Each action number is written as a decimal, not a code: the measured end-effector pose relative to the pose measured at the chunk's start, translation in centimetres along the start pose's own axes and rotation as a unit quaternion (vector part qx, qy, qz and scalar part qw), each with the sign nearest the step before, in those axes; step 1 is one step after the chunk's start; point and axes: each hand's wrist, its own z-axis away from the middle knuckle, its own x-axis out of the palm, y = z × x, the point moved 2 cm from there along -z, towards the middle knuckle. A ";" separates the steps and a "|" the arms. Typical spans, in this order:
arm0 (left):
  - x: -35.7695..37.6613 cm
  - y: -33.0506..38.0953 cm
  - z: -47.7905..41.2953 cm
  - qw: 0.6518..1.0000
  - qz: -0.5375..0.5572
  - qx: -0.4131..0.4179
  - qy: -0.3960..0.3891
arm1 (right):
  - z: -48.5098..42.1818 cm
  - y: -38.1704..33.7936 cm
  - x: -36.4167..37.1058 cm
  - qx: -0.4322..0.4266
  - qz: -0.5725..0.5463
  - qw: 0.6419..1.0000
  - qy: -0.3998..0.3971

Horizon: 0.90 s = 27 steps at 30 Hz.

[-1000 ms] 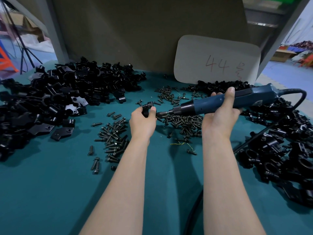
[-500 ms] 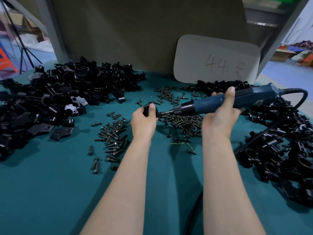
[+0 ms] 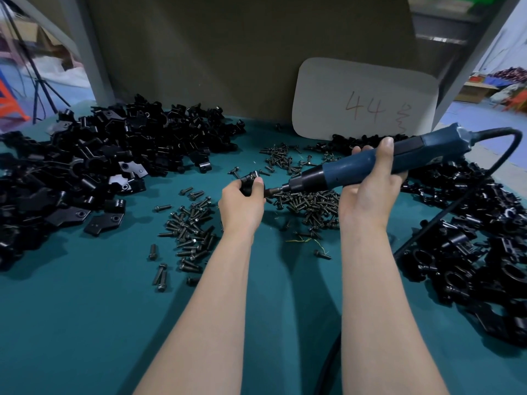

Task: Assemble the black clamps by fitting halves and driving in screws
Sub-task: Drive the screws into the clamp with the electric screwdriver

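The work table (image 3: 85, 337) is covered with a teal cloth. A flat olive-brown panel (image 3: 228, 52) stands upright along its far edge. A white card (image 3: 365, 101) with rounded corners leans against the panel, right of centre. It carries "44" and a further handwritten mark in red. A grey post (image 3: 91, 52) rises at the left end of the panel, and a grey strut (image 3: 469, 67) slants upward at the right end. Left of the post are a dark tripod (image 3: 35, 95) and an orange frame (image 3: 8, 104), both blurred. Right of the strut are a pale blue floor (image 3: 484, 115) and cardboard boxes (image 3: 473, 92), brightly lit. The panel lies in shade.
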 end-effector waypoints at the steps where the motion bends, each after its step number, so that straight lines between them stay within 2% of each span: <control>1: 0.0 -0.1 0.0 1.000 -0.001 -0.003 0.002 | 0.0 0.0 0.0 0.002 -0.002 1.000 -0.004; 10: -0.3 -0.7 -0.5 0.997 -0.057 -0.033 -0.040 | 0.0 -0.3 -0.3 0.017 -0.021 0.996 -0.082; 13: -0.4 -0.2 -0.3 0.990 -0.126 -0.023 -0.055 | -0.1 -0.8 -0.5 0.016 -0.024 0.995 -0.091; 15: -0.7 0.1 -0.2 0.979 -0.200 0.009 -0.046 | -0.4 -0.9 -0.9 0.010 -0.014 0.998 -0.065; 18: -0.7 0.6 0.3 0.956 -0.281 0.079 -0.023 | -1.6 -1.4 -1.5 -0.023 0.079 0.996 0.039; 20: -0.5 0.8 0.6 0.948 -0.299 0.103 -0.019 | -2.5 -1.4 -2.2 -0.009 0.178 0.982 0.067; 24: 0.3 0.9 1.2 0.936 -0.312 0.159 -0.032 | -3.4 -0.2 -3.8 0.076 0.371 0.926 0.005; 27: 0.6 0.7 1.5 0.938 -0.289 0.178 -0.067 | -3.4 0.6 -4.3 0.096 0.469 0.877 -0.035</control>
